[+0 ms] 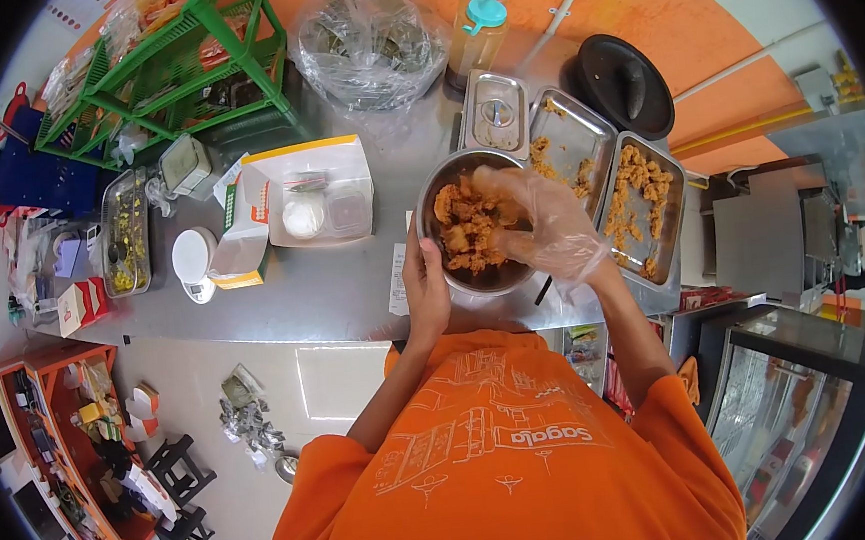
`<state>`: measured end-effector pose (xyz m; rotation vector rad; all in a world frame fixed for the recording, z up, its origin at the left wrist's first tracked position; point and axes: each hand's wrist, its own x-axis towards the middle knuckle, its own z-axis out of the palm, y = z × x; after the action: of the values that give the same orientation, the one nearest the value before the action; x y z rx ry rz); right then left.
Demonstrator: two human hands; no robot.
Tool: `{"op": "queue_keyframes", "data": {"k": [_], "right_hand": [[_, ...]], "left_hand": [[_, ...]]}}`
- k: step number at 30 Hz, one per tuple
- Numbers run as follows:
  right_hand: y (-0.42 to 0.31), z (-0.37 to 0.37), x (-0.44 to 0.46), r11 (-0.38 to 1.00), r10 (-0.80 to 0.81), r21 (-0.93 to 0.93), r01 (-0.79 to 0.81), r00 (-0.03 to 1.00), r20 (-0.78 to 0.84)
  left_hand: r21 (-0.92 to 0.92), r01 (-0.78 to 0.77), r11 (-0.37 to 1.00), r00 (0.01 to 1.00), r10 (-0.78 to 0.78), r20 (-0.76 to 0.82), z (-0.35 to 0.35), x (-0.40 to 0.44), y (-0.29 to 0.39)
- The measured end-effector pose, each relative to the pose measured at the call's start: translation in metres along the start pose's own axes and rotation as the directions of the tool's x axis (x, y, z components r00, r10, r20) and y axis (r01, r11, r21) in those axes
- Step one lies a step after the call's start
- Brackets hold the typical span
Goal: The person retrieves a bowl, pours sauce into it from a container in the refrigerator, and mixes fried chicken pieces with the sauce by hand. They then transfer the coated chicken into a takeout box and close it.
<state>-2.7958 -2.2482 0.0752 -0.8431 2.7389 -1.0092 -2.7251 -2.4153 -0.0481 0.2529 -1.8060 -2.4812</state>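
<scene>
A round metal bowl (434,260) holds brown fried pieces (469,222). My left hand (428,285) is bare and wrapped round the bowl's left side, thumb over the rim. My right hand (545,224), in a clear plastic glove, reaches over the bowl's right side with its fingers apart at the fried pieces; some fingertips are blurred. Behind the right hand lie a metal tray with some fried bits (593,128) and a second tray with more fried pieces (645,190). A small lidded metal container (495,113) stands just behind the bowl.
Left of the bowl sit an open box (346,176) holding a white round item, a white scale (193,262) and a tub of yellow-green food (125,236). Behind are a green rack (170,98), a plastic bag (369,44), bottles (479,31) and a black pan (625,86).
</scene>
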Motion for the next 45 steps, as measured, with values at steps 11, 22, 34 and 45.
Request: {"op": "queue_keyframes", "data": {"k": [11,22,34,45], "right_hand": [[0.023,0.06,0.008,0.983,0.143,-0.135,-0.121,0.976,0.165],[-0.039,0.036,0.007,0.952,-0.203,-0.22,0.215,0.976,0.073],[0.006,0.071,0.023,0.99,0.029,-0.144,0.004,0.974,0.226],[-0.027,0.087,0.013,0.865,-0.219,-0.489,0.114,0.962,-0.162]], "left_hand": [[0.177,0.053,0.983,0.998,-0.049,-0.025,-0.003,-0.013,0.007],[0.112,0.022,0.994,0.991,-0.007,-0.131,-0.011,-0.001,0.004],[0.078,-0.037,0.996,0.999,0.04,-0.027,-0.034,-0.012,0.014],[-0.032,0.064,0.997,0.997,-0.066,-0.047,-0.055,-0.008,0.025]]}}
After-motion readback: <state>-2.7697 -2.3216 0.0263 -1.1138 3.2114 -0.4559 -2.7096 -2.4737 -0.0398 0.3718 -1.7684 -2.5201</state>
